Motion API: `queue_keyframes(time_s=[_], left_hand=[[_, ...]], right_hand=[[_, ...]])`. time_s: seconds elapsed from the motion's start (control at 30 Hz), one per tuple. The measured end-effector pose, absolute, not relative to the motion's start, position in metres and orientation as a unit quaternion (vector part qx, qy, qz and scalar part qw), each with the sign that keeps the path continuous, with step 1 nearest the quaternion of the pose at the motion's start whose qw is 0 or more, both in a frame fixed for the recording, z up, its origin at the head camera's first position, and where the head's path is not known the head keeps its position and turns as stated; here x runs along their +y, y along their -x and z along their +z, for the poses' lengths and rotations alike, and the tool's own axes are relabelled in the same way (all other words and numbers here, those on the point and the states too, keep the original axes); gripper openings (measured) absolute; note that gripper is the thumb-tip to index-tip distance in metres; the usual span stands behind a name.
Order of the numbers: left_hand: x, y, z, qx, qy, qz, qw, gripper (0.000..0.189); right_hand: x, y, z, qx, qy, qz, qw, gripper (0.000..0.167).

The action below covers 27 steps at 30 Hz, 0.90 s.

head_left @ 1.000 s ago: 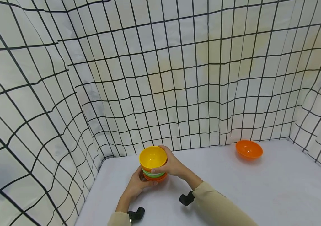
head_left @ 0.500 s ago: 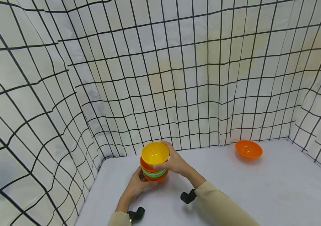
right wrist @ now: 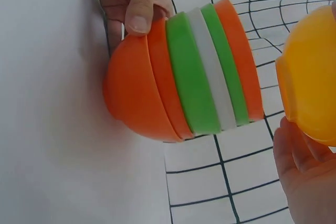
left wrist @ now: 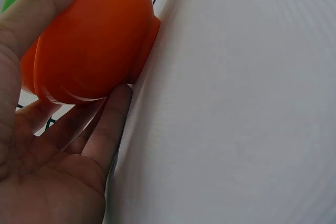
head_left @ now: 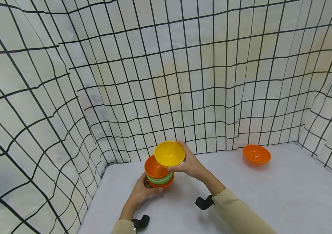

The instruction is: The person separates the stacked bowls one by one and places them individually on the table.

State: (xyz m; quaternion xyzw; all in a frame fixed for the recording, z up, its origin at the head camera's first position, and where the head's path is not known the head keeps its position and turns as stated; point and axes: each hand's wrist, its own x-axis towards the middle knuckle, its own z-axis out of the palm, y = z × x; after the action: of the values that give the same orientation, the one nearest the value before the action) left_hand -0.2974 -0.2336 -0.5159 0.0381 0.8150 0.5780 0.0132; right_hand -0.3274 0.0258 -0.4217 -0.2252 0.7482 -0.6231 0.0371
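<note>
A yellow bowl hangs up and to the right of a bowl stack, its inside facing the head camera. My right hand pinches it, thumb at the near rim and fingers around the far right side. Below, my left hand grips the stack low down, thumb in front. In the right wrist view the stack shows two orange bowls at the bottom, then green, white and green layers, with an orange bowl on top. The left wrist view shows fingers under the bottom orange bowl, beside its foot.
Another orange bowl stands alone at the back right of the white table. Walls of white sheeting with a black grid close off the back and both sides. A black wrist device sits below the right forearm.
My right hand has lifted the yellow bowl out of the stack's top and moved it up and right, uncovering the orange bowl beneath. My left hand has stayed on the stack.
</note>
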Motion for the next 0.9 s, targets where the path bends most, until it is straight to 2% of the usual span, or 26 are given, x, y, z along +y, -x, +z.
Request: queue_keyframes(time_s=[0.9], left_hand=[[-0.233, 0.299, -0.519, 0.81, -0.048, 0.584, 0.004, 0.088]], right_hand=[[0.128, 0.327, -0.457, 0.786, 0.126, -0.605, 0.01, 0.114]])
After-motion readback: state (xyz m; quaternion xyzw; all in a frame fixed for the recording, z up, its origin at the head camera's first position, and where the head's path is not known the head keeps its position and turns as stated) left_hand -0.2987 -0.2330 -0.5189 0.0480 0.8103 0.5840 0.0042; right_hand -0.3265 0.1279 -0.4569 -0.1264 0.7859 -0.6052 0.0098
